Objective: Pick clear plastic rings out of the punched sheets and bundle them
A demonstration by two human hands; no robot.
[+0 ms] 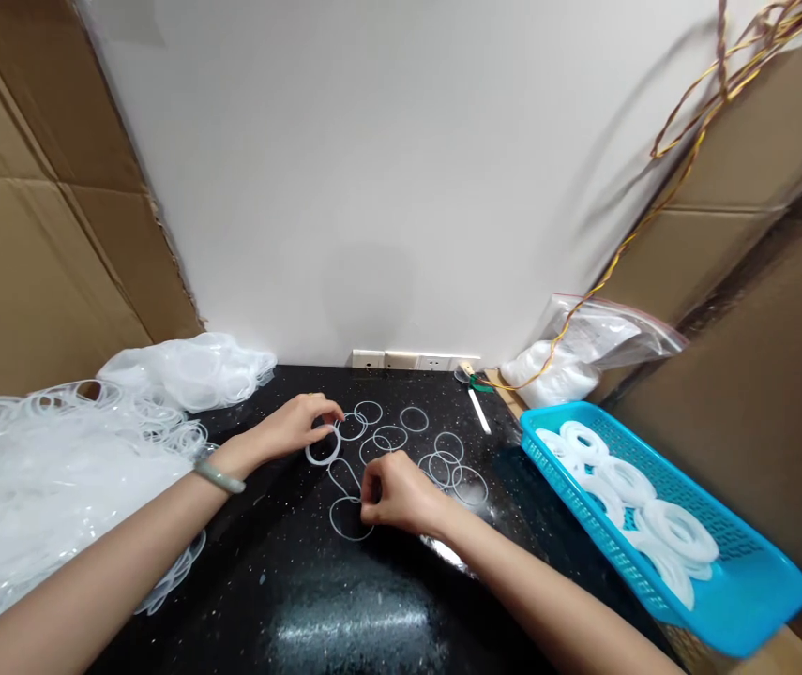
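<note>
The right hand [395, 494] is nearest, curled up, and its fingers [370, 487] seem to pinch a thin clear ring [351, 518] on the black bench [232, 600]. The left hand [295, 424] grips a second clear ring [323, 448] and stands it on its edge. A green bangle [219, 475] sits on that wrist. Left of the left hand lies a big heap of clear rings [35, 487]. Right of the right hand, a blue basket [745, 619] holds white ring bundles [674, 530]. Past both hands, loose rings [390, 438] lie flat, and a zip bag [604, 337] sits farther back.
</note>
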